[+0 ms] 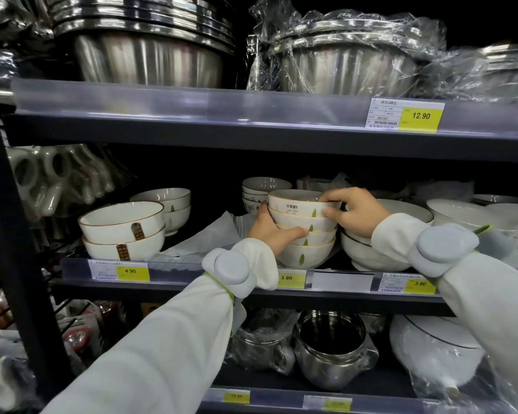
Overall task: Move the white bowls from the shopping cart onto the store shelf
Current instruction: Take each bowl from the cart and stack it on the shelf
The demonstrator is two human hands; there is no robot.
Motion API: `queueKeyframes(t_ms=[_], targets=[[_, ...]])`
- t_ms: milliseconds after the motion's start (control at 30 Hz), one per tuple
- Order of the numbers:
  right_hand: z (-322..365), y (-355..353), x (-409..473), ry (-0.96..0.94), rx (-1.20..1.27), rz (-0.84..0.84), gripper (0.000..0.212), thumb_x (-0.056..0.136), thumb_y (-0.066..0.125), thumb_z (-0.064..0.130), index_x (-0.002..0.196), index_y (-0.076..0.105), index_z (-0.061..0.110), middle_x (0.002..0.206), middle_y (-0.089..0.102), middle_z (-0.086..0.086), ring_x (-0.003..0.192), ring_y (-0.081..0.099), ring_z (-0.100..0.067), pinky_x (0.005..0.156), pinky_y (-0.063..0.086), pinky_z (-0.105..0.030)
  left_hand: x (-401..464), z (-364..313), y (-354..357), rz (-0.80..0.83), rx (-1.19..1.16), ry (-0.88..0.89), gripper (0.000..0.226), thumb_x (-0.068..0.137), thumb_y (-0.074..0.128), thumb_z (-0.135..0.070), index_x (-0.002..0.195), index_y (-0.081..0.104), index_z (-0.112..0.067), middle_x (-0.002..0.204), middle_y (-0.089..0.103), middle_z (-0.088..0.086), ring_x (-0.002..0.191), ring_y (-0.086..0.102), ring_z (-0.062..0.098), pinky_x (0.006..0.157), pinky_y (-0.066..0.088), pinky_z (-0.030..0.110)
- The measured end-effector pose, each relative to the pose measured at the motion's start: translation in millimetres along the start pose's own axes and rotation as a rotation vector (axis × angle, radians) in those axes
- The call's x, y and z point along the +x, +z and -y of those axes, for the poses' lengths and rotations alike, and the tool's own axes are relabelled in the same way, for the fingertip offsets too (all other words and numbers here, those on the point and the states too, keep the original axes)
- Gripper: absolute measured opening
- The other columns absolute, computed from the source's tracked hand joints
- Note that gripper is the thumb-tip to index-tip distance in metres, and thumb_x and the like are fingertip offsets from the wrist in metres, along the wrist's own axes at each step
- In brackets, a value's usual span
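**White bowls stacked on the middle shelf, both hands on the pile**

White bowls (304, 227) with small green leaf marks stand nested in a stack of four at the front edge of the middle shelf (192, 283), just above a yellow 3.90 price tag (290, 277). The top bowl carries a barcode sticker on its side.

The left hand (269, 231) presses against the left side of the stack, thumb laid across the front of the lower bowls and fingers wrapped behind; it is closed against the pile. The right hand (352, 209) grips the top bowl at its right rim, thumb on the outside wall and fingertips hooked over the edge, so it is clamped on that bowl. Both arms wear white sleeves with pale wrist devices strapped on.

Left of the stack lies crumpled white wrapping paper (210, 237), and farther left sit two wider brown-rimmed bowls (121, 231), nested above a 4.90 tag. Behind the stack stands another short pile of patterned bowls (262, 186). To the right, touching or nearly touching the stack, is a larger white bowl (368, 249).

The shelf above holds large steel basins (150, 52), some in plastic wrap. The shelf below holds steel pots (331, 351), also partly wrapped.
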State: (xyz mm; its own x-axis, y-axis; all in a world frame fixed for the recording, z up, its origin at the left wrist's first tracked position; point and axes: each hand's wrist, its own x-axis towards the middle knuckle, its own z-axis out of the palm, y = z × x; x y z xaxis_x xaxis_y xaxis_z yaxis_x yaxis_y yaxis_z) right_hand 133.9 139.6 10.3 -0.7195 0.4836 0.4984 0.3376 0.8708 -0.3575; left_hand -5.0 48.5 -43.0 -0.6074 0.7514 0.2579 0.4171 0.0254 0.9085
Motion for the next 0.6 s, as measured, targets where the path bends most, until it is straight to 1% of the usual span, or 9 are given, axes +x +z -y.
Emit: queueKeyframes(t_ms=[67, 167, 233, 300, 400, 467, 533, 600], targets=[[0, -1, 0, -0.007, -0.02, 0.014, 0.022, 0.086, 0.053, 0.006, 0.104, 0.066, 0.009, 0.11, 0.067, -0.01, 0.108, 0.055, -0.023, 0.083, 0.033, -0.024, 0, 0, 1, -0.002, 0.004, 0.0, 0.081, 0.07, 0.077, -0.022, 0.137, 0.031, -0.014, 0.133, 0.053, 0.006, 0.119, 0.052, 0.024, 0.09, 0.039, 0.025], [-1, -1, -1, -0.02, 0.002, 0.002, 0.024, 0.087, 0.05, 0.003, 0.105, 0.065, 0.009, 0.109, 0.067, -0.009, 0.104, 0.055, -0.022, 0.083, 0.033, -0.022, -1, 0, 1, -0.011, 0.003, -0.004, 0.075, 0.073, 0.074, -0.02, 0.135, 0.033, -0.014, 0.131, 0.054, 0.007, 0.116, 0.053, 0.025, 0.088, 0.039, 0.026], [-1, -1, -6, -0.036, 0.072, -0.044, 0.028, 0.086, 0.049, -0.001, 0.108, 0.063, 0.009, 0.109, 0.066, -0.008, 0.101, 0.054, -0.017, 0.086, 0.035, -0.022, -5, -1, 2, -0.023, -0.014, -0.01, 0.073, 0.075, 0.071, -0.021, 0.136, 0.033, -0.015, 0.132, 0.053, 0.008, 0.116, 0.053, 0.026, 0.091, 0.041, 0.029], [0, -2, -8, -0.07, 0.122, -0.093, 0.032, 0.086, 0.048, -0.003, 0.112, 0.06, 0.01, 0.11, 0.063, -0.004, 0.104, 0.053, -0.016, 0.09, 0.036, -0.024, -8, -3, 1, -0.051, -0.03, 0.0, 0.074, 0.073, 0.069, -0.026, 0.137, 0.033, -0.018, 0.132, 0.052, 0.006, 0.118, 0.052, 0.027, 0.096, 0.042, 0.032], [2, -3, -13, -0.131, 0.118, -0.133, 0.032, 0.085, 0.048, 0.001, 0.114, 0.058, 0.012, 0.108, 0.059, 0.003, 0.11, 0.052, -0.017, 0.093, 0.036, -0.026, -18, -7, -1, -0.097, 0.005, 0.055, 0.07, 0.077, 0.065, -0.023, 0.139, 0.032, -0.017, 0.125, 0.049, 0.002, 0.118, 0.049, 0.023, 0.09, 0.035, 0.026], [6, -1, -17, -0.167, 0.091, -0.171, 0.033, 0.082, 0.046, 0.011, 0.113, 0.058, 0.013, 0.11, 0.061, -0.001, 0.109, 0.052, -0.017, 0.093, 0.038, -0.029, -24, -8, -3, -0.122, 0.057, 0.099, 0.071, 0.078, 0.061, -0.025, 0.141, 0.029, -0.016, 0.134, 0.046, 0.004, 0.123, 0.045, 0.022, 0.09, 0.033, 0.025], [13, 2, -22, -0.209, 0.075, -0.215, 0.036, 0.079, 0.044, 0.015, 0.112, 0.058, 0.012, 0.111, 0.062, -0.005, 0.108, 0.053, -0.02, 0.094, 0.041, -0.034, -30, -5, -6, -0.168, 0.127, 0.152, 0.066, 0.082, 0.059, -0.022, 0.141, 0.029, -0.016, 0.14, 0.042, 0.004, 0.128, 0.041, 0.022, 0.091, 0.032, 0.026], [20, 7, -25, -0.246, 0.073, -0.258, 0.035, 0.079, 0.046, 0.014, 0.111, 0.058, 0.012, 0.11, 0.062, -0.004, 0.109, 0.052, -0.022, 0.096, 0.041, -0.038, -36, 1, -12, -0.215, 0.202, 0.196, 0.066, 0.085, 0.056, -0.021, 0.144, 0.026, -0.015, 0.146, 0.036, 0.003, 0.134, 0.035, 0.021, 0.1, 0.033, 0.03]])
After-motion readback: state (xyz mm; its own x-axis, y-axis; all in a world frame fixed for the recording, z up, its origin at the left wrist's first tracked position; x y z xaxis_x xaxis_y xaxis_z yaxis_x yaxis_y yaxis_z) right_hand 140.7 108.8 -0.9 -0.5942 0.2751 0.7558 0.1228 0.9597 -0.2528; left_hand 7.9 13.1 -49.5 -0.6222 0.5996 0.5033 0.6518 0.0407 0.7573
